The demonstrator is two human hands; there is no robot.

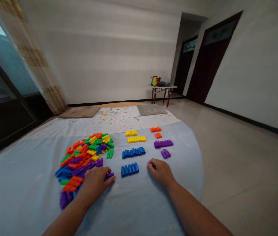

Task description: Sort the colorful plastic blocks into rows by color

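My left hand (96,181) is at the near right edge of a mixed pile of small plastic tubes (82,154). Its thumb and index finger close around a purple tube (109,176), partly covered by the fingers. My right hand (160,172) rests loosely curled on the cloth, with nothing visible in it. Between the hands lies a row of blue tubes (130,169), with a longer blue row (134,152) behind it. A short purple group (165,153) sits just beyond my right hand, below a longer purple row (163,144).
Yellow rows (136,139) and orange groups (156,129) lie farther back. A pale blue cloth (178,141) covers the near part of the round table. Two flat boards (152,109) (80,112) lie at its far side. A small table (163,86) holding bags stands by the wall.
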